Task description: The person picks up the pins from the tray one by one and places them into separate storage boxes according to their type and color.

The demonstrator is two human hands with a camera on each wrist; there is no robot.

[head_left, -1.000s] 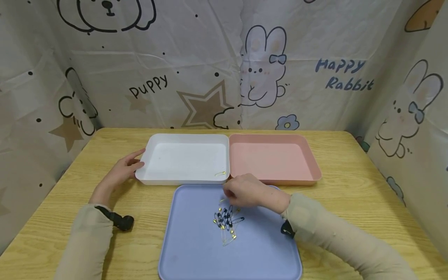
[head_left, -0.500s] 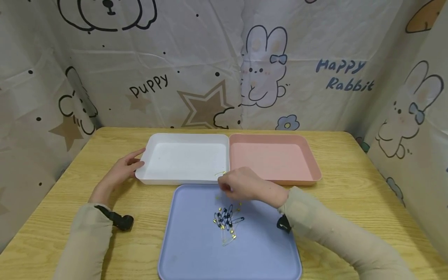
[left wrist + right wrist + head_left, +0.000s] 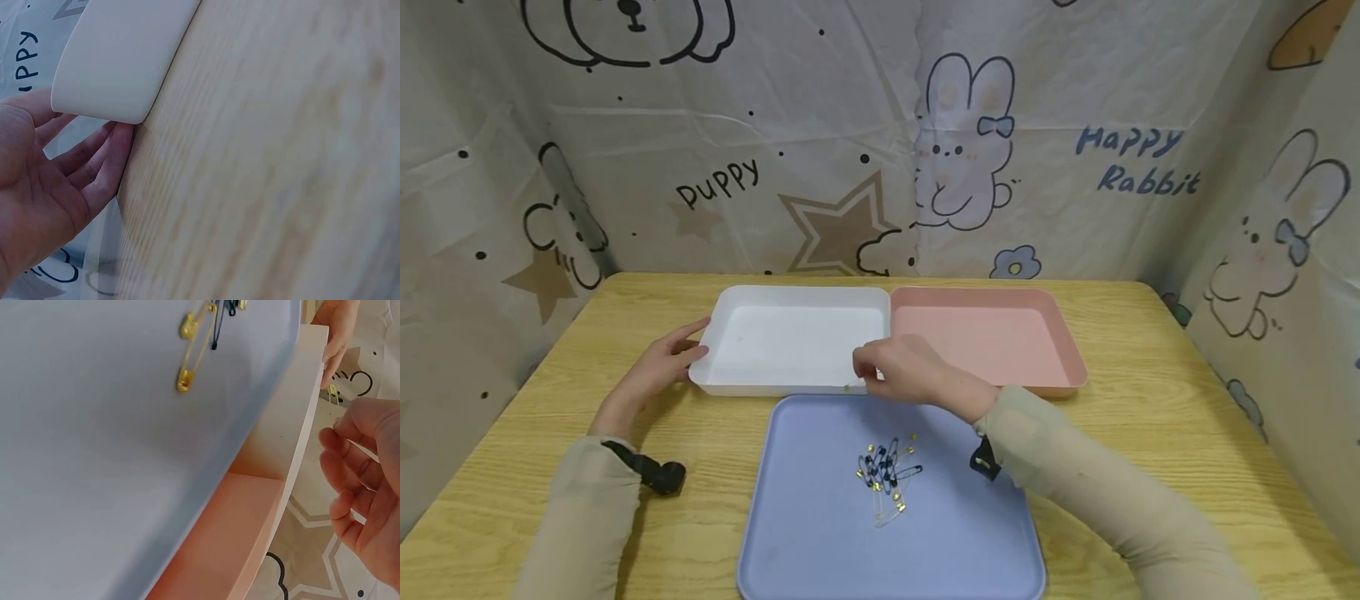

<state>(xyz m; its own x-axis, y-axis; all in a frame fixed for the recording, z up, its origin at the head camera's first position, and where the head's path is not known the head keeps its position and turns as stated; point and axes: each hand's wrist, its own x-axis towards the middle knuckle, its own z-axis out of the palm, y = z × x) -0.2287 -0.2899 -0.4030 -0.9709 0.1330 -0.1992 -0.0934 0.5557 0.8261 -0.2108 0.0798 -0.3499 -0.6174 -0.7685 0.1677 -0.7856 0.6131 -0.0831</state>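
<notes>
My right hand (image 3: 906,367) pinches a gold safety pin (image 3: 334,394) between thumb and fingertips, over the near right corner of the white tray (image 3: 790,333). The other fingers of that hand are bent. At the tray's left end my left hand (image 3: 658,367) touches the side and rim with its fingers extended. On the blue tray (image 3: 962,525) lies a heap of dark and gold safety pins (image 3: 886,471). The gold pin lying in the white tray's near right corner is hidden behind my right hand.
A pink tray (image 3: 977,333) stands right up against the white one, on its right. Both sit behind the blue tray on a wooden table (image 3: 700,517). A printed cloth (image 3: 820,100) hangs around the back and sides.
My right hand has lifted from above the pin heap and moved back and left to the white tray, carrying the gold safety pin. The left hand stays put.
</notes>
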